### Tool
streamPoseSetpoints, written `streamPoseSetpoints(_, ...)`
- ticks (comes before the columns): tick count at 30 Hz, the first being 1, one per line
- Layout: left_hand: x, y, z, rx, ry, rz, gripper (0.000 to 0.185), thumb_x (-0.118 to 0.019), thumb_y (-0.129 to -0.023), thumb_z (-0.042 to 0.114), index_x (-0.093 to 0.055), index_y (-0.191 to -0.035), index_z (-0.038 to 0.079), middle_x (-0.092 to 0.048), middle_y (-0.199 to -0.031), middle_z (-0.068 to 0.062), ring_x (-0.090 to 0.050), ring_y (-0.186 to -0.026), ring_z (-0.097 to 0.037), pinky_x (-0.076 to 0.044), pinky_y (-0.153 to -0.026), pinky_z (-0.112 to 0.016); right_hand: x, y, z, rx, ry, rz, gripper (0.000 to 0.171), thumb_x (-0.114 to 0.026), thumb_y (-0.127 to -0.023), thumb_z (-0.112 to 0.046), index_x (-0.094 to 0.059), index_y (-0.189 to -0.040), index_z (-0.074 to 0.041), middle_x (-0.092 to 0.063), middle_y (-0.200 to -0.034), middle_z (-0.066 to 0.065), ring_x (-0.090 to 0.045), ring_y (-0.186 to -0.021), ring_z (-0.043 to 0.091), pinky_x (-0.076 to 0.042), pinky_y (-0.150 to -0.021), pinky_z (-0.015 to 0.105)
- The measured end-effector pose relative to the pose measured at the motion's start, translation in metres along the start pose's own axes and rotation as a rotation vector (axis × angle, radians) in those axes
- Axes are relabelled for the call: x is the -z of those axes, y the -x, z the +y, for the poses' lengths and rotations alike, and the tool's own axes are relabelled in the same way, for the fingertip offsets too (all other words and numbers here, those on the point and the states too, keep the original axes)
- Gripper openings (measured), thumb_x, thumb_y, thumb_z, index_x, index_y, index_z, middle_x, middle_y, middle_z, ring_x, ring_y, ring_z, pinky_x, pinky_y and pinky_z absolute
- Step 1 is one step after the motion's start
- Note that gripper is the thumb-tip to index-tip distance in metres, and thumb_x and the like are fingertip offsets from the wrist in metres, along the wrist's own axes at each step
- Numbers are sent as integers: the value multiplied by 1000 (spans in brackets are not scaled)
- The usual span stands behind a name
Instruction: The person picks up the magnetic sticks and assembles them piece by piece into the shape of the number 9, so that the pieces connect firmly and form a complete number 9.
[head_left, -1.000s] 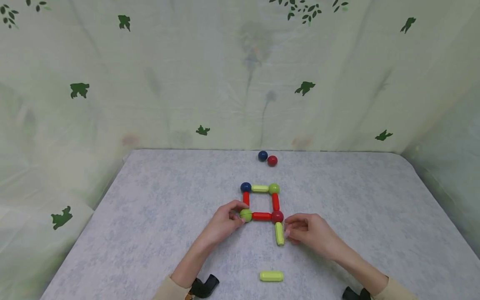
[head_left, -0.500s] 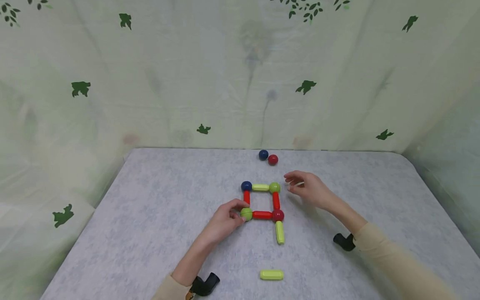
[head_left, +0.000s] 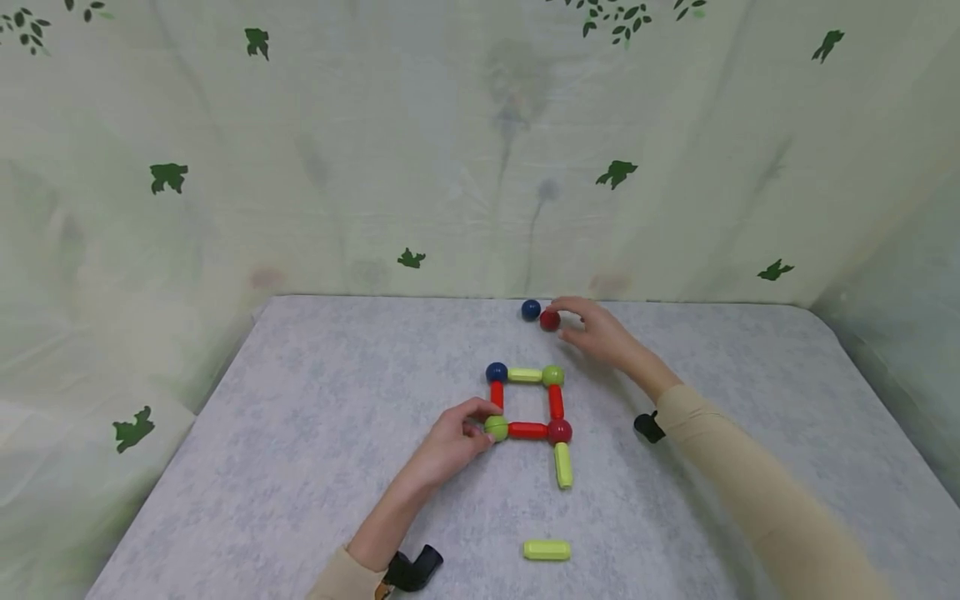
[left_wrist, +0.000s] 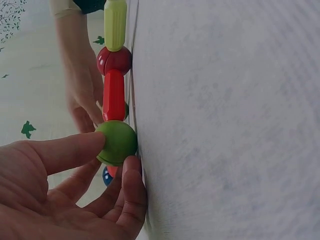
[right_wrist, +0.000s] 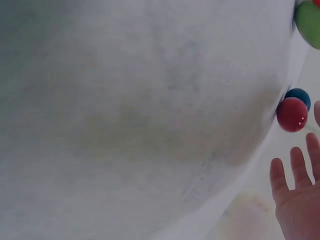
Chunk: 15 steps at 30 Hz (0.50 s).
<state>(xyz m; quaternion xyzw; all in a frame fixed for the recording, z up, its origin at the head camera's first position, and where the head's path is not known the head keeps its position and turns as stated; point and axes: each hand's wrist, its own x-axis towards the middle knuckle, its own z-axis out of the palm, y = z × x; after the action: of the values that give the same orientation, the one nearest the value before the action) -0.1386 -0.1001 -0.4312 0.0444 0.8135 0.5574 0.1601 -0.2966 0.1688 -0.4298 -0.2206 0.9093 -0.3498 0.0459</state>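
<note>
My left hand (head_left: 453, 437) pinches a green ball (left_wrist: 118, 143) at the near-left corner of a square of balls and rods. The other corners are a dark blue ball (head_left: 497, 372), a green ball (head_left: 552, 376) and a red ball (head_left: 559, 431). Red rods (head_left: 528, 431) form three sides, and a yellow-green rod (head_left: 525, 375) the far one. Another yellow-green rod (head_left: 563, 467) juts from the red corner ball. My right hand (head_left: 596, 332) is at a loose red ball (right_wrist: 292, 114), its fingers spread in the right wrist view, not closed round it.
A loose blue ball (head_left: 531, 310) sits beside the loose red one near the table's back edge. In front of the square lies a separate yellow-green rod (head_left: 547, 550). A pale patterned curtain (head_left: 345, 167) hangs behind the table (head_left: 337, 358).
My right hand has left the jutting yellow-green rod and travelled away from me, past the square, to the loose red ball. My left hand keeps its pinch on the green ball.
</note>
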Motion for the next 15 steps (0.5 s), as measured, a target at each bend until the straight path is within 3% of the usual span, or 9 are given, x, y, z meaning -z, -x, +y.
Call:
streamPoseSetpoints(4, 0, 0, 0, -6, 2, -3, 30, -65, -91, -2, -64, -120, 6, -57, -120, -9, -50, -77, -21, -43, -65, -31, -2, -12, 5, 14, 11, -29, 46, -66, -92, -3, -56, -137, -9, -48, -145, 11, -41, -135, 32, -35, -106, 53)
streamPoseSetpoints(9, 0, 0, 0, -3, 5, -6, 30, -65, -91, -2, -64, -120, 6, -57, -120, -9, -50, -77, -21, -43, -65, -31, -4, -20, 7, -63, -3, -68, 46, -65, -92, -1, -57, -136, -10, -53, -139, 12, -48, -126, 33, -39, -104, 50)
streamPoseSetpoints(15, 0, -1, -1, -6, -2, -2, 31, -65, -91, -2, -64, -120, 7, -57, -121, -9, -51, -77, -21, -44, -65, -31, -6, -24, 9, -119, -21, -57, 44, -62, -93, -1, -56, -136, -10, -55, -133, 13, -51, -118, 31, -43, -100, 46)
